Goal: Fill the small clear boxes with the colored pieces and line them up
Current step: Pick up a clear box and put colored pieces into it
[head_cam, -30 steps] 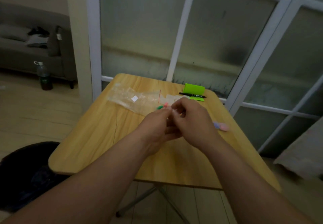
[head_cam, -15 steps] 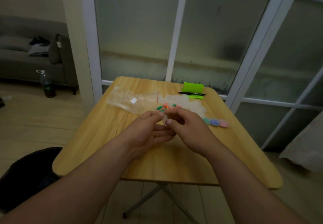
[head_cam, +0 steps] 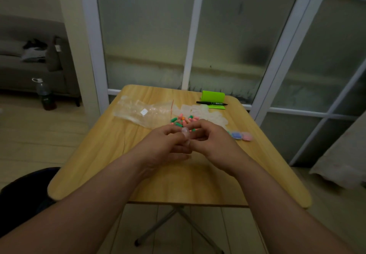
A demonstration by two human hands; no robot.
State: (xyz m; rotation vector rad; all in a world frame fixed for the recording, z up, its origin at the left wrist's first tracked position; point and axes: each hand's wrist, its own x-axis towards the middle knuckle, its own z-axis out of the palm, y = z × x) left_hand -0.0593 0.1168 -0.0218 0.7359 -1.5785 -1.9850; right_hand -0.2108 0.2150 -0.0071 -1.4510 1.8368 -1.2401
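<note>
Both hands are meeting above the middle of the table [head_cam: 111, 154], and a small clear box [head_cam: 185, 132] is being held between their fingertips, off the wood. The left hand [head_cam: 168, 144] is curling its thumb and forefinger round the near-left side of the box. The right hand [head_cam: 213, 142] is closing in from the other side with bent fingers and appears to be pinching the same box. Whether the lid is being pressed shut or pried open is not showing. The box is looking thin-walled, light and rigid, so it is probably needing only a gentle pinch across its edges. Its smooth plastic is likely proving slippery, and squeezing the flat faces is risking a popped lid. The colored pieces [head_cam: 182, 122], capsule-shaped in green, pink and orange, are lying in a loose heap just beyond the fingertips, near them but apparently not touching. They are seeming small, light and apt to roll, so they are best taken one or two at a time between finger and thumb. Empty clear boxes [head_cam: 200, 112] are lying behind the heap, beside a plastic bag [head_cam: 142, 113]. To the right of the right hand, filled boxes [head_cam: 240, 135] are sitting side by side in a short row.
</note>
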